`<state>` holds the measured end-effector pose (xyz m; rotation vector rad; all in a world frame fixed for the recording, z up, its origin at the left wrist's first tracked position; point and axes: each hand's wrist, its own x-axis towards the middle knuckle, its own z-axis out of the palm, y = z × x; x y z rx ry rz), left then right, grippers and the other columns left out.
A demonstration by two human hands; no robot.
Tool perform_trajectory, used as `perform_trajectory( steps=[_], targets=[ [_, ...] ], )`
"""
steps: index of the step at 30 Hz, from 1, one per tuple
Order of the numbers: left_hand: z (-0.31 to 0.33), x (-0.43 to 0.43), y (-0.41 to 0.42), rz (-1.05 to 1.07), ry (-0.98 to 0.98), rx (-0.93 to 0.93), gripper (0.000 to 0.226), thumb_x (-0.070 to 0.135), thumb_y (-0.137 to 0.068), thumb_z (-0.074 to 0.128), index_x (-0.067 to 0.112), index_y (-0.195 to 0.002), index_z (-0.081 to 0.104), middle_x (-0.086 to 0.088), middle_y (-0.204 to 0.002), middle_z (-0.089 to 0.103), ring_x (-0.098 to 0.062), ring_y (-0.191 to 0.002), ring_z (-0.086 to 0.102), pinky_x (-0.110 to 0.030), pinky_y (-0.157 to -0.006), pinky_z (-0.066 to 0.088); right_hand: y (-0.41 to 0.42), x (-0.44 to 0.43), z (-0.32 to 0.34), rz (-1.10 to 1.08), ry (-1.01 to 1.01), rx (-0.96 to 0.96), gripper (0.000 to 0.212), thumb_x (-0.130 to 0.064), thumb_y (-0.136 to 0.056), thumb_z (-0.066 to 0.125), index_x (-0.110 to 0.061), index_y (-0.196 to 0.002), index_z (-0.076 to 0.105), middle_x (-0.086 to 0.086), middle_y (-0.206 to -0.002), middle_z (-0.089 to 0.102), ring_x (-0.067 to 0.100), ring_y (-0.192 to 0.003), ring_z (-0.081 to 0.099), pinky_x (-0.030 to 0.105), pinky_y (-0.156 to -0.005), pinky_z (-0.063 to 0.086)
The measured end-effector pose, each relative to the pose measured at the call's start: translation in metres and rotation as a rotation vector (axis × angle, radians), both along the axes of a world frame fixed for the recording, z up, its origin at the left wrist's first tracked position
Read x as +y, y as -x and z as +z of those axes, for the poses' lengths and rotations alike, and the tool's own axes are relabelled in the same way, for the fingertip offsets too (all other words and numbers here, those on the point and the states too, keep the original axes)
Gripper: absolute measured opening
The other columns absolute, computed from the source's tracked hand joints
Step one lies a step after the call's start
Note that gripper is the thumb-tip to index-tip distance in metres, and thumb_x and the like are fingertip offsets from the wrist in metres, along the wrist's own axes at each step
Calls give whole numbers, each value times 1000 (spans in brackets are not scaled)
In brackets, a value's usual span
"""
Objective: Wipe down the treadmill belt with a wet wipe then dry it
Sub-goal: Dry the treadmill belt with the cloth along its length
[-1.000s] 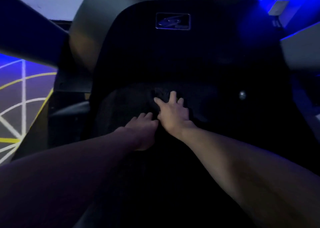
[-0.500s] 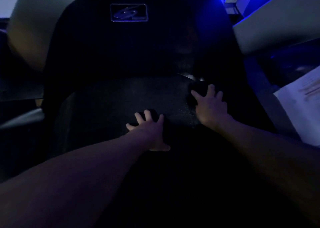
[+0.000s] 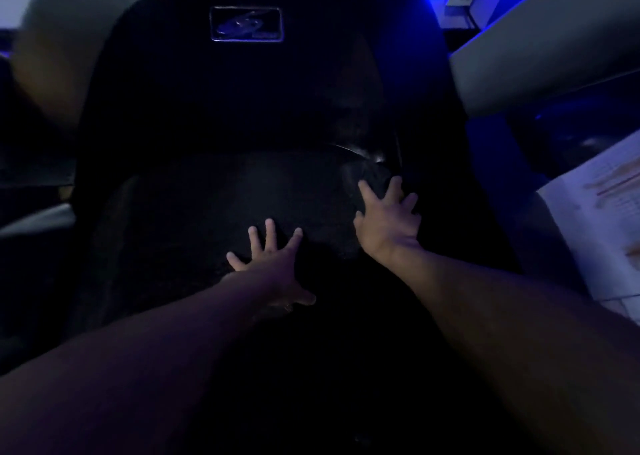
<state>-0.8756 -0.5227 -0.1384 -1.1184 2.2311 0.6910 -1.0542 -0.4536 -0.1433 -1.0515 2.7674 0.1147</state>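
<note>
Resting on the dark, grainy treadmill belt: left hand splayed flat, right hand spread over a dark wad.

The treadmill belt is a dark, grainy surface that ends at the black motor cover. The left hand lies flat on the belt near its middle, fingers spread. The right hand presses a dark cloth against the belt's front right corner.
</note>
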Motion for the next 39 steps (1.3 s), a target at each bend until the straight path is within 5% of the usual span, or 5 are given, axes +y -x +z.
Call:
perform_trajectory(
  steps=[4, 12, 20, 35, 39],
  targets=[
    [8, 3, -3, 52, 55, 37, 122, 42, -63, 87, 46, -151, 3, -2, -159, -26, -30, -147, -22, -72, -110, 8, 0, 15, -2, 32, -21, -46, 60, -39, -99, 48, -43, -151, 19, 17, -151, 13, 40, -121, 38, 40, -78, 52],
    [5, -2, -8, -21, 100, 40, 121, 52, -61, 85, 46, -151, 5, 0, -161, -20, -29, -149, -15, -69, -111, 15, -6, 17, -10, -4, 28, 3, 63, -40, -97, 48, -39, -153, 21, 20, -148, 17, 39, -110, 44, 34, -66, 40],
    [-7, -24, -72, -51, 110, 262, 110, 48, -69, 82, 22, -155, 17, 5, -163, -3, -16, -149, 3, -32, -121, 16, -27, 9, -9, -65, 129, -50, 61, -43, -97, 52, -34, -152, 27, 19, -152, 13, 42, -112, 48, 36, -69, 40],
    [5, -74, -180, -28, 274, 215, 59, 38, -87, 60, 33, -143, 43, 1, -153, 27, -24, -138, 27, -42, -111, 34, -183, -92, -7, 129, 130, -107, 61, -41, -98, 49, -34, -153, 25, 19, -152, 11, 40, -107, 44, 36, -69, 42],
    [9, -82, -213, 17, 297, 207, 54, 30, -87, 56, 30, -141, 47, 2, -151, 31, -23, -136, 31, -40, -109, 35, -220, -112, 6, 231, 94, -31, 59, -37, -100, 44, -26, -154, 24, 18, -143, 11, 41, -114, 41, 37, -83, 49]
  ],
)
